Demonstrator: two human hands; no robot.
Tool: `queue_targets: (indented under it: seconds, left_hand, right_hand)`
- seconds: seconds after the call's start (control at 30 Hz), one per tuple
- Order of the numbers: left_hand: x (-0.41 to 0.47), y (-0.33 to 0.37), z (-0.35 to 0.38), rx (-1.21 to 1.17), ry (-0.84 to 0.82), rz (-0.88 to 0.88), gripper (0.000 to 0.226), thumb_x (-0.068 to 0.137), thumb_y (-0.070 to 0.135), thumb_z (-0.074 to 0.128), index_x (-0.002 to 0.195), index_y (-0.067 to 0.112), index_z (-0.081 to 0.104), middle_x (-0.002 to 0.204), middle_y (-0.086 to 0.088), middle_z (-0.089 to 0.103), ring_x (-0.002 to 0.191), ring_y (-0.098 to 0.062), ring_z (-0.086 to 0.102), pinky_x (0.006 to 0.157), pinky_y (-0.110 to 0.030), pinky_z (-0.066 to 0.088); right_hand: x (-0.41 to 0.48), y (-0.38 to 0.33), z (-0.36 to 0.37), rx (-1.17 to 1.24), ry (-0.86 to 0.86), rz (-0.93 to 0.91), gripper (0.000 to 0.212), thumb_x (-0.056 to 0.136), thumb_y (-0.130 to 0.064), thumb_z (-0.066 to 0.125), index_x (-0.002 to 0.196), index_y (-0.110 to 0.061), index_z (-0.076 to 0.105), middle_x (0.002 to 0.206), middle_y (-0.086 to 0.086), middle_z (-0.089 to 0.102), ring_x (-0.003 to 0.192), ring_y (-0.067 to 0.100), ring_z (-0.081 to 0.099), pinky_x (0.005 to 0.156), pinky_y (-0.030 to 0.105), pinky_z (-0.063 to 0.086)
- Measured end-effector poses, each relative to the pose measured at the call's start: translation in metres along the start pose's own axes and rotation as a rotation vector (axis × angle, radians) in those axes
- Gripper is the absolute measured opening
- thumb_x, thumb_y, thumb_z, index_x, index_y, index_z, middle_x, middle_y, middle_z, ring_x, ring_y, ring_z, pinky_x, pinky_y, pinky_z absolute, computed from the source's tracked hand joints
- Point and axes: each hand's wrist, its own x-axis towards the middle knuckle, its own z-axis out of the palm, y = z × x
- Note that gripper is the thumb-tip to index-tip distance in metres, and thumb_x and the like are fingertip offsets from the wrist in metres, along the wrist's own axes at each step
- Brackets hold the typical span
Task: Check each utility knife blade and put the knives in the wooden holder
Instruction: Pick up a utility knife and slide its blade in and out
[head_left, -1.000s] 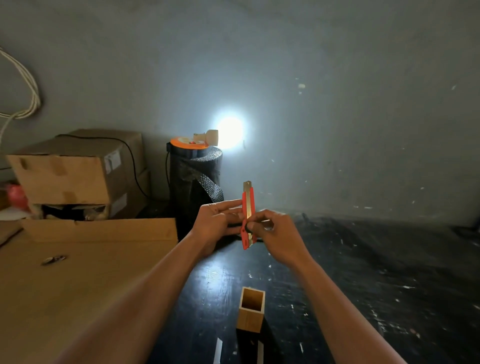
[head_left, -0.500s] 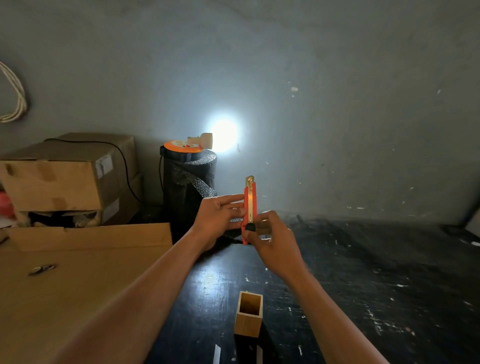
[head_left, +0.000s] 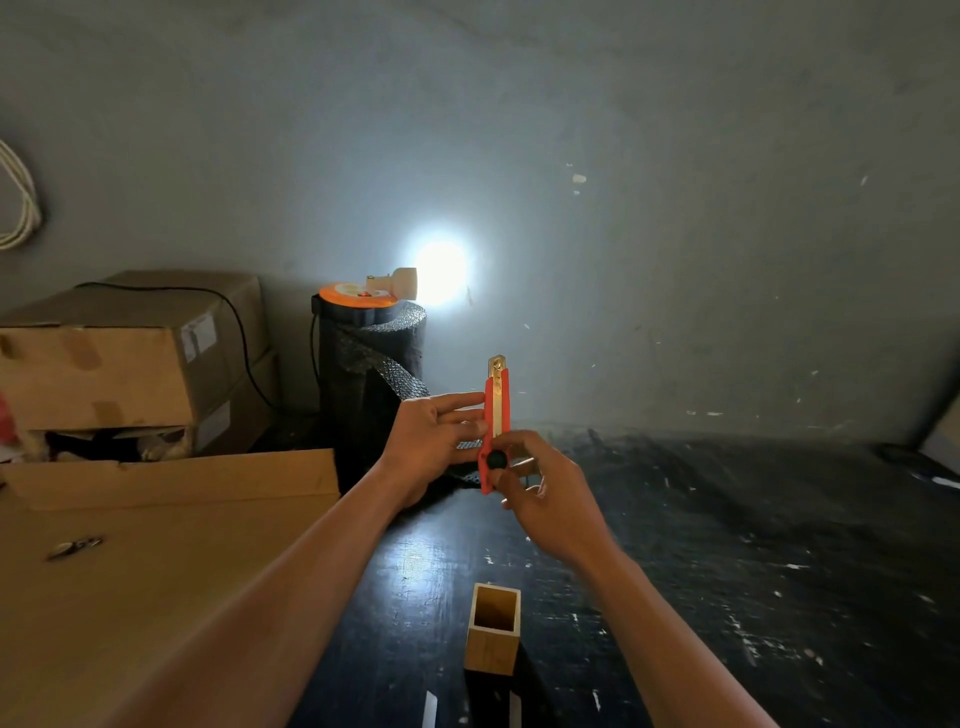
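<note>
I hold a slim orange plastic utility knife (head_left: 493, 431) upright between both hands. My left hand (head_left: 434, 447) steadies its upper body with extended fingertips; my right hand (head_left: 550, 499) pinches its lower end, thumb by the black slider. A short blade tip shows on top. Below my hands, apart from them, stands an open square wooden holder (head_left: 492, 631); its visible interior looks empty.

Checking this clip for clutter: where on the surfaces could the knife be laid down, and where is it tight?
Bare room: the dark tabletop right of the wooden holder, out to the wall, and the flat cardboard sheet at left, apart from one small metal item. Crowded: the back left, where stacked boxes and the black roll stand close together.
</note>
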Motion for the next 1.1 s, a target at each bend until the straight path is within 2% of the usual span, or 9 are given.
queue_targets:
  seconds: [0.13,0.23,0.33,0.43,0.57,0.73,0.87,1.0,1.1]
  left_hand:
    - [0.001,-0.002,0.0,-0.006,-0.006,0.005,0.038,0.088,-0.014,0.067,0.123,0.0,0.07,0.106,-0.019,0.078,0.075,-0.021,0.079,0.068,-0.032,0.066]
    - [0.001,-0.003,0.0,0.003,-0.012,0.014,0.038,0.088,-0.014,0.066,0.123,0.0,0.07,0.104,-0.016,0.079,0.077,-0.022,0.08,0.068,-0.032,0.065]
    - [0.001,-0.007,-0.001,-0.005,-0.016,0.003,0.037,0.088,-0.014,0.066,0.122,-0.001,0.07,0.097,-0.012,0.081,0.074,-0.021,0.079,0.065,-0.03,0.065]
    - [0.002,-0.011,-0.005,-0.016,-0.005,-0.008,0.037,0.087,-0.015,0.066,0.122,-0.002,0.07,0.096,-0.016,0.08,0.072,-0.02,0.079,0.064,-0.03,0.064]
    - [0.004,-0.015,-0.005,-0.005,0.0,-0.002,0.037,0.087,-0.015,0.066,0.121,-0.001,0.07,0.102,-0.017,0.08,0.074,-0.022,0.079,0.064,-0.03,0.064]
    - [0.006,-0.018,-0.005,0.027,-0.006,0.005,0.034,0.088,-0.014,0.065,0.12,-0.002,0.07,0.1,-0.015,0.08,0.074,-0.022,0.08,0.061,-0.028,0.063]
    - [0.006,-0.028,-0.008,0.039,0.002,-0.011,0.033,0.088,-0.016,0.065,0.118,-0.002,0.07,0.093,-0.013,0.081,0.074,-0.022,0.08,0.062,-0.029,0.064]
    - [0.008,-0.049,-0.012,0.068,0.01,-0.035,0.034,0.088,-0.014,0.066,0.12,-0.003,0.07,0.103,-0.019,0.079,0.088,-0.034,0.079,0.078,-0.044,0.065]
    - [0.004,-0.068,-0.011,0.096,0.001,-0.047,0.033,0.09,-0.012,0.065,0.12,0.0,0.071,0.103,-0.016,0.08,0.09,-0.033,0.079,0.079,-0.045,0.065]
  right_hand:
    - [0.0,0.001,-0.001,0.04,0.018,0.011,0.019,0.096,-0.024,0.066,0.109,-0.033,0.056,0.098,-0.025,0.059,0.087,0.005,0.066,0.061,0.011,0.055]
    - [-0.001,0.005,0.003,0.043,0.048,0.013,0.017,0.095,-0.029,0.067,0.107,-0.029,0.056,0.097,-0.022,0.062,0.088,0.008,0.067,0.068,0.021,0.06]
    - [-0.001,0.008,0.005,0.03,0.04,0.017,0.019,0.094,-0.032,0.068,0.108,-0.035,0.055,0.097,-0.028,0.06,0.087,0.006,0.067,0.075,0.027,0.061]
    - [-0.001,0.009,0.004,0.008,0.006,0.008,0.028,0.094,-0.026,0.068,0.11,-0.044,0.054,0.1,-0.028,0.06,0.087,0.004,0.067,0.073,0.021,0.06]
    - [-0.001,0.012,0.006,0.034,0.002,0.005,0.022,0.096,-0.022,0.066,0.109,-0.038,0.057,0.105,-0.014,0.064,0.087,0.006,0.067,0.061,0.014,0.057]
    - [-0.003,0.023,0.015,0.06,0.049,0.001,0.02,0.094,-0.021,0.069,0.11,-0.028,0.06,0.106,-0.008,0.067,0.088,0.006,0.066,0.06,0.017,0.058]
    - [-0.001,0.03,0.017,0.035,0.021,0.018,0.02,0.092,-0.03,0.071,0.105,-0.037,0.056,0.101,-0.02,0.066,0.087,0.003,0.068,0.07,0.026,0.062]
    - [0.008,0.042,0.016,0.134,0.046,0.098,0.045,0.092,-0.041,0.069,0.13,-0.039,0.046,0.102,-0.029,0.061,0.091,0.004,0.069,0.077,0.028,0.062]
    - [0.018,0.054,0.014,0.163,0.049,0.167,0.053,0.095,-0.038,0.065,0.143,-0.029,0.045,0.11,-0.013,0.067,0.093,0.01,0.069,0.07,0.018,0.06]
